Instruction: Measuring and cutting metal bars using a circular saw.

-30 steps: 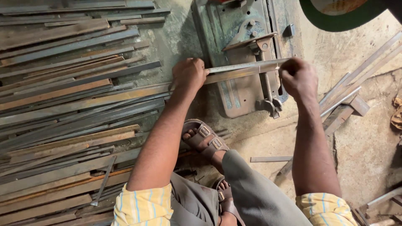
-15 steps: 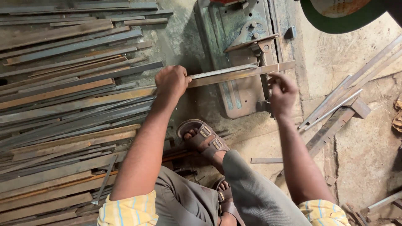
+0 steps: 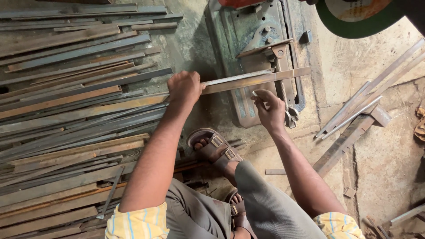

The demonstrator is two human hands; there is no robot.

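Note:
My left hand (image 3: 183,87) grips a long flat steel bar (image 3: 248,82) with a thin metal ruler lying along its top. The bar lies across the green base of a cut-off machine (image 3: 248,40), its right end past the clamp (image 3: 271,51). My right hand (image 3: 270,108) hovers just under the bar, fingers pinched together; a small pale piece (image 3: 255,94) shows at its fingertips. I cannot tell what that piece is.
A wide pile of rusty flat bars (image 3: 66,110) covers the floor on the left. Cut bar lengths (image 3: 354,115) lie to the right on the concrete. My sandalled foot (image 3: 214,148) rests below the machine. A green disc guard (image 3: 354,17) hangs at the top right.
My left hand has slid the bar and ruler to the left. My right hand has let go of the bar's right end and moved left and down beneath it.

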